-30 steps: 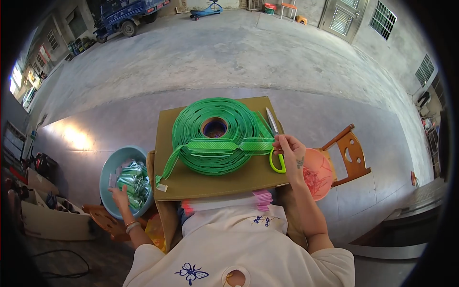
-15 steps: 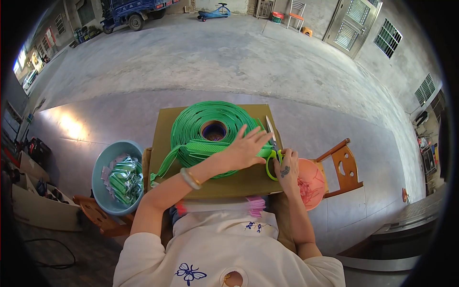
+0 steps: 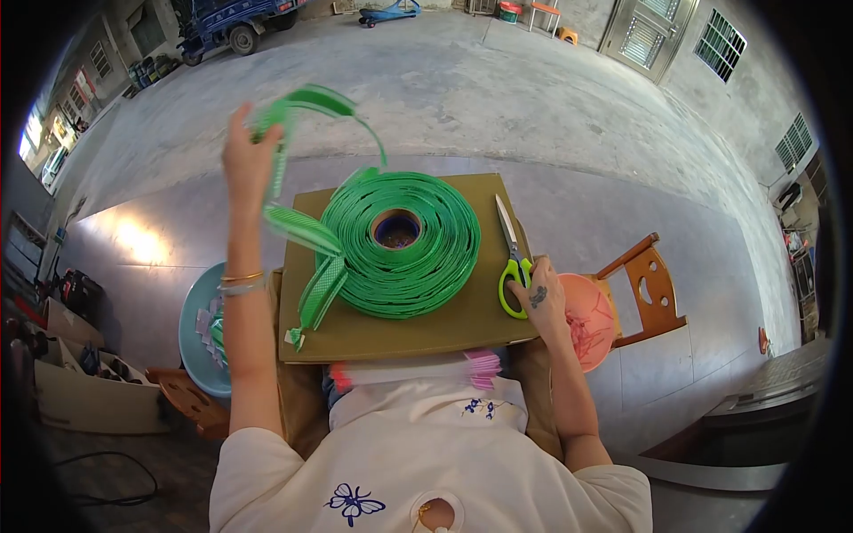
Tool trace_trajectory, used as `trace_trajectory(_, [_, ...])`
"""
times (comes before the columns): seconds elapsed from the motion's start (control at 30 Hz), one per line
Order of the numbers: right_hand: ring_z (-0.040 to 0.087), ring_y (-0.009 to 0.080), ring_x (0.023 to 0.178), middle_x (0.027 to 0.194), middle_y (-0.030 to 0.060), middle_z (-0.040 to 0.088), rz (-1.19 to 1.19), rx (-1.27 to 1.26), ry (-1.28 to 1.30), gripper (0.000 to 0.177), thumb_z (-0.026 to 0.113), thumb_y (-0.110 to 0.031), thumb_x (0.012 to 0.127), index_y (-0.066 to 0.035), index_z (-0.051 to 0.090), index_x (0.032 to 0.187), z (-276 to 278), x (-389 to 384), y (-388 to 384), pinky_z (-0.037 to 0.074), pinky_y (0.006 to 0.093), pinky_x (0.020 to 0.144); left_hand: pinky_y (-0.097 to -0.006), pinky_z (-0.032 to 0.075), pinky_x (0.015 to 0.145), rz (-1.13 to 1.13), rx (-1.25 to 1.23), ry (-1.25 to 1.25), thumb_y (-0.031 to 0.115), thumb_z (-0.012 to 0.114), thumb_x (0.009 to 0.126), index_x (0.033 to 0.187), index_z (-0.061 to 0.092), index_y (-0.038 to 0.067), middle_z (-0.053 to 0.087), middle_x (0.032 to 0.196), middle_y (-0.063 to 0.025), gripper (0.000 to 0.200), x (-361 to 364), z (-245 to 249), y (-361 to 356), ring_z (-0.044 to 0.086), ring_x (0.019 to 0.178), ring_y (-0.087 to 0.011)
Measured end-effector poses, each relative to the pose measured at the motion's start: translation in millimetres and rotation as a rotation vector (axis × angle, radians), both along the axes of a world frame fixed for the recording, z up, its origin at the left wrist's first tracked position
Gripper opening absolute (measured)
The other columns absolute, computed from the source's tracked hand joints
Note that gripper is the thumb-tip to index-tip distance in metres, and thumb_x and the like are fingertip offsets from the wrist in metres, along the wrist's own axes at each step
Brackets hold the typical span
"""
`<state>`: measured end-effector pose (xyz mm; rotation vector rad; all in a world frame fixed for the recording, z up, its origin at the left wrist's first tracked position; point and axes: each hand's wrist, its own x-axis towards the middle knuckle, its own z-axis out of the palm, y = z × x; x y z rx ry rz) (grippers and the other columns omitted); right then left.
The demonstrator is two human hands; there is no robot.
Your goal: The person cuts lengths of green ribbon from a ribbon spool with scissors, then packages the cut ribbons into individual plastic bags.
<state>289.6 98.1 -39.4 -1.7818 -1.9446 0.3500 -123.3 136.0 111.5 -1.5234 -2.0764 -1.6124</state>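
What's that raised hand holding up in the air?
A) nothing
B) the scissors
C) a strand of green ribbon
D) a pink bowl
C: the left hand, held high, grips a green ribbon strand that trails back to the roll; the scissors lie on the cardboard by the right hand.

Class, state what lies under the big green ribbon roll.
The green ribbon roll rests on a brown cardboard sheet. Whatever lies directly beneath the roll is hidden.

No writing, label or number can be read anywhere.
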Motion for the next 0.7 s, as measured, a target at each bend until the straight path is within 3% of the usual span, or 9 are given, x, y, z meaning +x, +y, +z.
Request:
trace_trajectory(0.07, [0.054, 0.0376, 0.081, 0.088, 0.0197, 0.054, -0.012, 0.008, -0.011, 0.044, 0.072, -0.024, 0.069, 0.001, 0.044, 0.091, -1, -1, 0, 0.042, 0.0422, 0.069, -0.0278, 0.045, 0.074, 0.165, 0.009, 0.039, 0.023, 0.068, 0.078, 0.129, 0.043, 0.009, 0.067, 0.088, -0.0113, 0.058, -53, 4, -41, 0.063, 0.079, -0.0174])
trace_trajectory(0.13, [0.054, 0.0378, 0.08, 0.086, 0.0203, 0.054, 0.005, 0.012, -0.021, 0.041, 0.071, -0.025, 0.07, 0.003, 0.046, 0.087, -7, 2, 3, 0.043, 0.0427, 0.067, -0.0331, 0.046, 0.074, 0.374, 0.019, 0.114, 0.025, 0.068, 0.077, 0.13, 0.04, 0.01, 0.066, 0.084, -0.0133, 0.062, -97, -3, -85, 0.062, 0.078, -0.0227])
trace_trajectory(0.23, [0.055, 0.0379, 0.08, 0.085, 0.0207, 0.055, 0.008, -0.014, -0.056, 0.04, 0.07, -0.026, 0.072, 0.004, 0.047, 0.084, -2, 2, 2, 0.043, 0.0432, 0.067, -0.0328, 0.046, 0.072, 0.54, 0.003, 0.086, 0.023, 0.066, 0.079, 0.131, 0.037, 0.006, 0.066, 0.086, -0.0145, 0.062, -126, -9, -148, 0.063, 0.083, -0.0229])
trace_trajectory(0.33, [0.055, 0.0381, 0.08, 0.085, 0.021, 0.055, 0.013, -0.011, -0.071, 0.039, 0.07, -0.027, 0.072, 0.004, 0.048, 0.083, 1, -1, 1, 0.043, 0.0436, 0.067, -0.0393, 0.045, 0.08, 0.709, -0.116, 0.315, 0.024, 0.065, 0.078, 0.132, 0.035, 0.006, 0.061, 0.098, -0.0236, 0.064, -162, -35, -187, 0.06, 0.092, -0.0365])
trace_trajectory(0.43, [0.055, 0.0382, 0.081, 0.086, 0.0212, 0.056, 0.015, -0.009, -0.07, 0.039, 0.069, -0.027, 0.073, 0.004, 0.048, 0.085, 0, -1, 1, 0.043, 0.0434, 0.067, -0.0426, 0.043, 0.083, 0.612, -0.431, 0.278, 0.025, 0.065, 0.078, 0.13, 0.037, 0.001, 0.059, 0.101, -0.0284, 0.063, -172, -56, -206, 0.057, 0.096, -0.0401])
trace_trajectory(0.53, [0.055, 0.0381, 0.082, 0.088, 0.0215, 0.056, 0.015, -0.016, -0.065, 0.04, 0.069, -0.027, 0.073, 0.005, 0.049, 0.086, 1, 0, 0, 0.043, 0.0431, 0.068, -0.0424, 0.044, 0.084, 0.496, -0.747, 0.448, 0.026, 0.065, 0.078, 0.124, 0.042, -0.004, 0.057, 0.103, -0.0295, 0.06, -176, -90, -210, 0.056, 0.099, -0.0401])
trace_trajectory(0.63, [0.056, 0.0382, 0.083, 0.09, 0.0221, 0.056, 0.019, -0.028, -0.089, 0.041, 0.069, -0.027, 0.073, 0.005, 0.049, 0.088, 1, -1, 1, 0.044, 0.043, 0.069, -0.0411, 0.044, 0.084, 0.343, -0.728, 0.24, 0.027, 0.065, 0.078, 0.117, 0.048, -0.009, 0.058, 0.103, -0.0283, 0.055, -110, -75, -192, 0.055, 0.1, -0.0397])
trace_trajectory(0.7, [0.057, 0.0388, 0.082, 0.09, 0.0232, 0.056, 0.033, -0.023, -0.112, 0.042, 0.071, -0.027, 0.073, 0.004, 0.048, 0.09, -1, 0, 2, 0.046, 0.0435, 0.068, -0.0396, 0.045, 0.082, 0.061, -0.643, 0.273, 0.027, 0.066, 0.077, 0.112, 0.052, -0.008, 0.06, 0.101, -0.0256, 0.052, -83, -80, -178, 0.056, 0.098, -0.0388])
